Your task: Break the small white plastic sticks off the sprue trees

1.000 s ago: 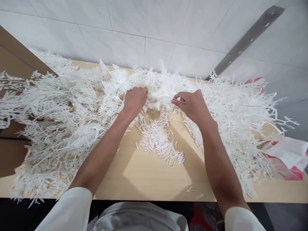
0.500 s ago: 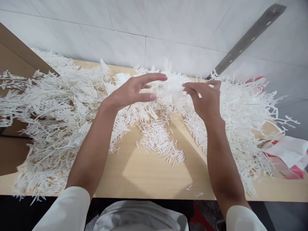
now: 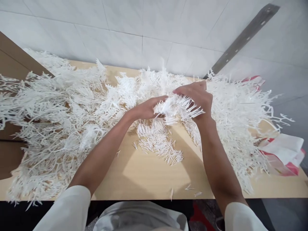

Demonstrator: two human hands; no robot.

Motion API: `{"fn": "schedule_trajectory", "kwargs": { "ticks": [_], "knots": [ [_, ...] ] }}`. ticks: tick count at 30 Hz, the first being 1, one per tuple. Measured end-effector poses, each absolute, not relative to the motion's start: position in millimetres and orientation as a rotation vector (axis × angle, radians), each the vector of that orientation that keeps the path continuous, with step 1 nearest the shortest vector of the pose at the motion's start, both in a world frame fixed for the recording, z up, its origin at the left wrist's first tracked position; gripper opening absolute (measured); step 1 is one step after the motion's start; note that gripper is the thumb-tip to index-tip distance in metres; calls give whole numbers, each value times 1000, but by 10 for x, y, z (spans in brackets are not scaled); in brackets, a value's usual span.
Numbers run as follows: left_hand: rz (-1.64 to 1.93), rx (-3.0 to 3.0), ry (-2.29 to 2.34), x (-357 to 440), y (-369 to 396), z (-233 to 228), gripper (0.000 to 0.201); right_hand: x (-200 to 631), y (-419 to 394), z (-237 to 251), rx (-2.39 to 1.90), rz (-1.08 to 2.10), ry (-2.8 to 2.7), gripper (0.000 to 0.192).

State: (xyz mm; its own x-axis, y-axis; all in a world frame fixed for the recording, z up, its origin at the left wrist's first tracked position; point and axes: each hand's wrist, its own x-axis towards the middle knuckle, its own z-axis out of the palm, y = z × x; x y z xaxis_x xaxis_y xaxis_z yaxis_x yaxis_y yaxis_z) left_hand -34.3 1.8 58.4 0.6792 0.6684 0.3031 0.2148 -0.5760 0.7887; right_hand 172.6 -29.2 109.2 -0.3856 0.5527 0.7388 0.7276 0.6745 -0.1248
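A white, comb-like branched plastic sprig (image 3: 179,109) is held between my two hands, above the middle of the table. My left hand (image 3: 149,107) is closed on its left end, with the fingers partly hidden behind the prongs. From above and the right, my right hand (image 3: 197,96) closes over the sprig, its fingertips bent toward the left hand; some of its fingers are hidden. Below the hands lies a small heap of short white sticks (image 3: 161,146), spread on the wooden tabletop (image 3: 149,179).
Tangled white branched sprigs pile up at the left (image 3: 60,128) and the right (image 3: 231,125). A brown cardboard box (image 3: 14,57) stands at the far left. A red and white plastic bag (image 3: 284,152) lies at the right edge. Behind are a tiled wall (image 3: 115,29) and a slotted metal bar (image 3: 245,38).
My left hand has moved right and down, and closed from a spread pose. My right hand has come slightly left and down. A white sprig now shows clearly between them.
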Motion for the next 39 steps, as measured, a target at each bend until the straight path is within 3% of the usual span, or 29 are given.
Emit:
{"fn": "schedule_trajectory", "kwargs": {
  "ticks": [2, 7, 12, 15, 21, 27, 29, 34, 39],
  "knots": [
    [704, 1883, 666, -323, -7, 609, 36, 1741, -260, 1047, -1013, -289, -2046, 22],
    [837, 1740, 790, -302, 33, 636, 20, 1798, -195, 999, -901, -399, -1982, 19],
    [1019, 1806, 1351, -539, 194, 666, 5, 1926, -296, 1183, -1017, -493, -1807, 25],
    [1206, 1658, 1535, -751, 324, 603, 22, 2103, -382, 1344, -1002, -555, -1582, 19],
    [1323, 1810, 1584, -914, 360, 674, 47, 2245, -457, 1501, -1038, -351, -1679, 20],
    [1327, 1968, 1512, -599, -137, 1201, 41, 2005, -403, 1401, -1123, -231, -2028, 14],
    [1181, 1952, 1368, -480, -260, 1288, 42, 1929, -391, 1342, -1129, -231, -2033, 15],
    [859, 1817, 959, -293, -294, 1182, 56, 1733, -430, 1256, -1253, -199, -1976, 22],
    [1061, 1645, 975, -182, -262, 1110, 46, 1674, -496, 1329, -1314, -79, -2129, 16]
  ]
}}
